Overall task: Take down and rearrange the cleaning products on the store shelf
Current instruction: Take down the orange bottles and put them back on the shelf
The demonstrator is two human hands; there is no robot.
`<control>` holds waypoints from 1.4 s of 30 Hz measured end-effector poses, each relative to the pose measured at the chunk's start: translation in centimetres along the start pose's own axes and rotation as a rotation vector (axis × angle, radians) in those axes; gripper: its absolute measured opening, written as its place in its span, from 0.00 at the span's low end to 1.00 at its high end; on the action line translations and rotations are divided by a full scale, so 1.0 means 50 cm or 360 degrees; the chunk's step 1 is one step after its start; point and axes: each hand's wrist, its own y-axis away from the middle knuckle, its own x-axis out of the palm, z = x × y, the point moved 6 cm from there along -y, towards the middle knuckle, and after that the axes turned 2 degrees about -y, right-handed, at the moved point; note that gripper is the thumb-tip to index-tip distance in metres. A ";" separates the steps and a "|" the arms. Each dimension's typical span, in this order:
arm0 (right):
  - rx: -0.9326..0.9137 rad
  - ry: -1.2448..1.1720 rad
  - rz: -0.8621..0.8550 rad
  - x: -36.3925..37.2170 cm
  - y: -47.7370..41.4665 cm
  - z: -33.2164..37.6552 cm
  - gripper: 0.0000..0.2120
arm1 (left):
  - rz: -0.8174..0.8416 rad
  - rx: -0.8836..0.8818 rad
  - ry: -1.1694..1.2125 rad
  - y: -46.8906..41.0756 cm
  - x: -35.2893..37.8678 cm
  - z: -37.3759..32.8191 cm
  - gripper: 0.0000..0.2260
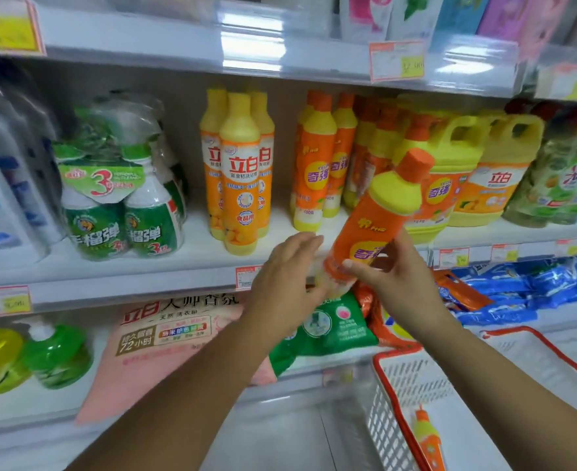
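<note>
The right grip (392,277) is closed round the lower part of an orange bottle (372,212), thumb across the label and fingers behind. The bottle has a yellow shoulder and an orange cap, and it is tilted with the cap up and to the right, in the air in front of the middle shelf (192,256). The left grip (287,277) is open, fingers straight, just beside the bottle's base; blur hides whether it touches.

Behind the bottle, matching orange bottles (309,171) stand in a row on that shelf. Yellow-capped bottles (239,175) stand to their left and yellow handled jugs (450,171) to their right. Green spray bottles (120,205) stand further left.

On the shelf below lie a pink bag (164,338), a green bag (328,328) and blue packs (518,290). At lower right, a white basket (396,351) with a red rim holds another small orange bottle (428,436).
</note>
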 end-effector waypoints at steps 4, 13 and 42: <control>-0.0170 0.0117 -0.0092 -0.006 -0.109 0.031 0.28 | 0.0035 0.0109 -0.0378 -0.060 0.003 0.045 0.32; -0.0030 0.0310 0.0020 0.021 -0.263 -0.033 0.28 | -0.0168 0.0297 -0.0654 -0.062 0.069 0.123 0.26; -0.0428 0.0248 -0.0012 0.278 -0.216 0.218 0.44 | -0.0285 -0.0221 -0.0271 0.033 -0.124 0.218 0.28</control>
